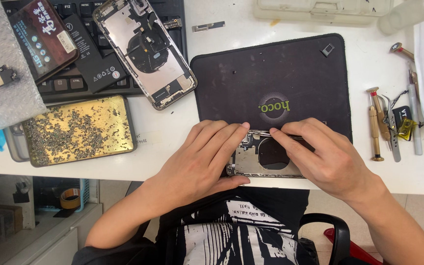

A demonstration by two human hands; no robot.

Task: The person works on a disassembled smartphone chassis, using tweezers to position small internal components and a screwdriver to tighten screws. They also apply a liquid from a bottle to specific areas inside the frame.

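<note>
- With both hands clamped on one opened phone shell [263, 157]: left hand [202, 159] steadying, right hand [327, 159] pressing at top edge.
- Step judged: seating or freeing edge part.
- Next: fine fingertip pressure; screwdrivers [376, 122] right of right hand.

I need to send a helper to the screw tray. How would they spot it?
Start at the black mat and look left across the white table. The gold tray lies below the keyboard, strewn with tiny grey screws, unlike the opened phone nearby.

Single head view, looking steeply down at white desk [172, 132] edge, close; tilt probably slightly forward.
</note>
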